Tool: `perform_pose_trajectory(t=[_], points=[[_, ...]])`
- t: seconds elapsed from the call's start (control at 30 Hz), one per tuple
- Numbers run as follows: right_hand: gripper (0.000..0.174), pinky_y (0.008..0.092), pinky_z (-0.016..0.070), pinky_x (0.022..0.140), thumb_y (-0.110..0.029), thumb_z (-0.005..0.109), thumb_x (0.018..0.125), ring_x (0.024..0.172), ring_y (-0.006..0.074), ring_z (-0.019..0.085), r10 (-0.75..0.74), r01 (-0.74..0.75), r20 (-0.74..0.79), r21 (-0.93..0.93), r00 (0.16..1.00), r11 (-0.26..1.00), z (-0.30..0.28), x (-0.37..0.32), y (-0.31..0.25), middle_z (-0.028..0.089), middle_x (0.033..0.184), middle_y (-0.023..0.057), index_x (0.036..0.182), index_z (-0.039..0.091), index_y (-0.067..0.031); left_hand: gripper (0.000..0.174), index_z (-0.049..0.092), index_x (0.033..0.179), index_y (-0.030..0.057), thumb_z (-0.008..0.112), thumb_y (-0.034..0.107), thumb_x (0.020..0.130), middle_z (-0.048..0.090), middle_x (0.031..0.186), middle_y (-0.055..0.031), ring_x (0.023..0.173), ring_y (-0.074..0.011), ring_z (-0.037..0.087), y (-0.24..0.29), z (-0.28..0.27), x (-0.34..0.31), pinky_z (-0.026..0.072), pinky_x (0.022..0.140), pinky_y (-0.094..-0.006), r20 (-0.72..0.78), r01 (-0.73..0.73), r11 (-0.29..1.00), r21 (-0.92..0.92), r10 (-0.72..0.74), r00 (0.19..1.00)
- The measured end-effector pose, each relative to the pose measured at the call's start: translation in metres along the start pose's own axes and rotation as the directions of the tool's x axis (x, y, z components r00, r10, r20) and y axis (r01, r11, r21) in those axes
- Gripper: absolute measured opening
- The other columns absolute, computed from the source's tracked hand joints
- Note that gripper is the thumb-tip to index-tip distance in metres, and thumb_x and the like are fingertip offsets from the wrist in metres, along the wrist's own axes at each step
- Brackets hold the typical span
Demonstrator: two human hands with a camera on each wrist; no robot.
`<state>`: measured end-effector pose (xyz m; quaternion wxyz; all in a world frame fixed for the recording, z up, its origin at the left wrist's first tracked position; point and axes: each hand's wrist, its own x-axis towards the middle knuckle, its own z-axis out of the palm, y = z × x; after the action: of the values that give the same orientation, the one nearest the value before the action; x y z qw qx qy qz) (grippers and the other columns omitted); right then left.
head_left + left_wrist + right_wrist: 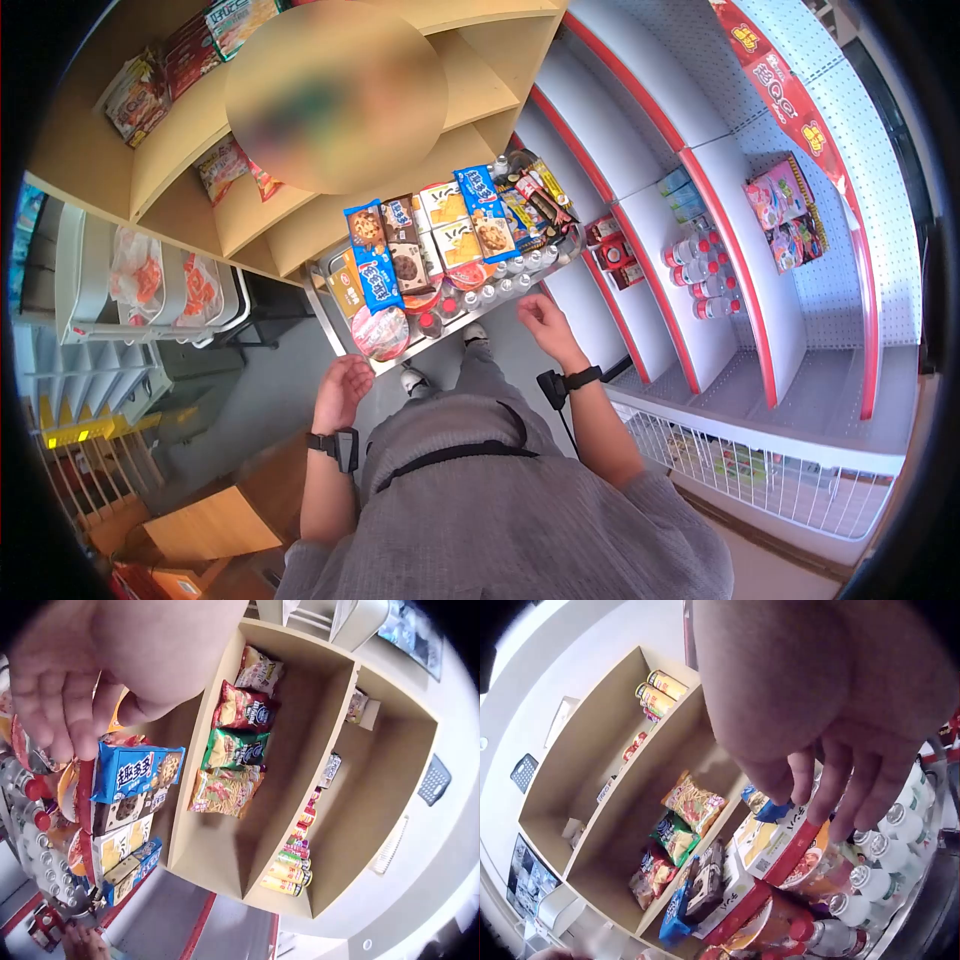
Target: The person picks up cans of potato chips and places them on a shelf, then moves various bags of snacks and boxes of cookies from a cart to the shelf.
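Observation:
A metal cart (400, 358) loaded with snacks and drinks stands in front of me. Blue cookie packs (372, 258), a dark brown cookie pack (405, 250) and boxes with yellow wafer pictures (455, 243) lie on top. Along the near side are a noodle bowl (381, 333), a red-capped bottle (430, 323) and several white bottles (874, 883). My left hand (343, 388), empty with fingers loosely bent, hovers by the cart's near left corner. Near its right side is my right hand (545, 326), also empty, its relaxed fingers overlapping the bottles in the right wrist view.
Behind the cart rises a wooden shelf (217, 847) with chip bags (236, 750) and yellow cans (285, 877). To the right, white red-edged shelves (690, 160) hold bottles (700, 275) and snack boxes. White bins (85, 300) stand at the left, cardboard (215, 525) below.

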<state>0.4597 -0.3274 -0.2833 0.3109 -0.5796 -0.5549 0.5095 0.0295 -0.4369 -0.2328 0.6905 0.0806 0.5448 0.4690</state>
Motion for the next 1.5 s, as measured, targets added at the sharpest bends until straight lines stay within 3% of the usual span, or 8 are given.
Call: perform_pose_trajectory(t=[0.33, 0.43, 0.6, 0.7, 0.87, 1.03, 1.1, 1.5], points=[[0.023, 0.0342, 0.0551, 0.086, -0.021, 0.068, 0.102, 0.096, 0.0195, 0.069, -0.067, 0.066, -0.048, -0.029, 0.997, 0.997, -0.027, 0.118, 0.003, 0.071, 0.106, 0.0098, 0.116, 0.064, -0.0029, 0.02, 0.061, 0.118, 0.0083, 0.058, 0.02, 0.102, 0.064, 0.103, -0.0049, 0.092, -0.0188, 0.065, -0.012, 0.068, 0.037, 0.0543, 0.083, -0.0336, -0.304, -0.16, 0.987, -0.015, 0.148, 0.941], [0.037, 0.0367, 0.0549, 0.087, -0.026, 0.072, 0.1, 0.096, 0.0241, 0.066, -0.195, 0.183, -0.083, -0.131, 0.977, 0.974, -0.021, 0.152, -0.008, 0.065, 0.113, 0.016, 0.121, 0.059, 0.0024, 0.022, 0.061, 0.119, 0.008, 0.059, 0.02, 0.102, 0.064, 0.105, -0.005, 0.094, -0.0189, 0.065, -0.016, 0.084, 0.041, 0.0542, 0.084, -0.0338, -0.348, -0.18, 0.983, -0.027, 0.16, 0.924], [0.074, 0.0455, 0.0454, 0.105, -0.047, 0.082, 0.088, 0.122, 0.0372, 0.05, 0.006, -0.003, 0.02, -0.119, 1.0, 0.993, -0.006, 0.184, 0.006, 0.057, 0.124, 0.0256, 0.133, 0.055, 0.0053, 0.023, 0.062, 0.119, 0.008, 0.06, 0.021, 0.101, 0.064, 0.105, -0.0051, 0.096, -0.0197, 0.065, -0.028, 0.095, 0.04, 0.0541, 0.085, -0.0351, -0.431, -0.183, 0.98, -0.072, 0.135, 0.892], [0.068, 0.0354, 0.0552, 0.091, -0.037, 0.087, 0.086, 0.105, 0.0246, 0.065, -0.108, 0.132, 0.084, -0.383, 0.991, 0.914, -0.004, 0.19, 0.011, 0.062, 0.122, 0.0216, 0.132, 0.06, 0.0065, 0.024, 0.062, 0.12, 0.0079, 0.06, 0.022, 0.1, 0.064, 0.106, -0.0053, 0.097, -0.0202, 0.065, -0.034, 0.097, 0.038, 0.054, 0.085, -0.0356, -0.455, -0.193, 0.976, -0.104, 0.126, 0.881], [0.061, 0.0313, 0.0587, 0.082, -0.031, 0.09, 0.083, 0.11, 0.0208, 0.063, 0.091, -0.082, 0.131, -0.074, 0.987, 0.994, -0.004, 0.198, 0.038, 0.059, 0.124, 0.0189, 0.125, 0.063, 0.0049, 0.025, 0.063, 0.12, 0.0076, 0.061, 0.022, 0.1, 0.064, 0.106, -0.0057, 0.097, -0.0202, 0.065, -0.042, 0.096, 0.035, 0.0537, 0.084, -0.0354, -0.5, -0.199, 0.971, -0.133, 0.107, 0.86], [0.067, 0.0323, 0.0634, 0.075, -0.029, 0.088, 0.086, 0.099, 0.0199, 0.067, 0.026, -0.015, 0.047, -0.22, 0.999, 0.975, -0.011, 0.189, 0.02, 0.065, 0.114, 0.0138, 0.132, 0.055, 0.0063, 0.025, 0.062, 0.12, 0.0068, 0.06, 0.023, 0.101, 0.063, 0.105, -0.006, 0.096, -0.02, 0.065, -0.043, 0.105, 0.038, 0.0541, 0.083, -0.034, -0.506, -0.206, 0.964, -0.169, 0.094, 0.857], [0.055, 0.0312, 0.061, 0.073, -0.026, 0.086, 0.089, 0.095, 0.0176, 0.067, 0.187, -0.196, 0.156, 0.042, 0.97, 0.98, -0.02, 0.186, 0.009, 0.067, 0.109, 0.0105, 0.127, 0.058, 0.0031, 0.025, 0.062, 0.12, 0.0066, 0.06, 0.023, 0.102, 0.063, 0.105, -0.0061, 0.096, -0.0199, 0.065, -0.046, 0.102, 0.043, 0.0542, 0.083, -0.034, -0.505, -0.209, 0.962, -0.176, 0.094, 0.858], [0.033, 0.0309, 0.0555, 0.081, -0.015, 0.077, 0.095, 0.102, 0.015, 0.069, 0.32, -0.418, 0.278, 0.462, 0.906, 0.782, -0.053, 0.158, -0.047, 0.07, 0.112, 0.0057, 0.122, 0.061, -0.0055, 0.027, 0.06, 0.123, 0.0069, 0.059, 0.023, 0.101, 0.061, 0.109, -0.0061, 0.097, -0.0197, 0.063, -0.028, 0.086, 0.067, 0.0551, 0.085, -0.0346, -0.464, -0.159, 0.981, -0.116, 0.088, 0.881]])
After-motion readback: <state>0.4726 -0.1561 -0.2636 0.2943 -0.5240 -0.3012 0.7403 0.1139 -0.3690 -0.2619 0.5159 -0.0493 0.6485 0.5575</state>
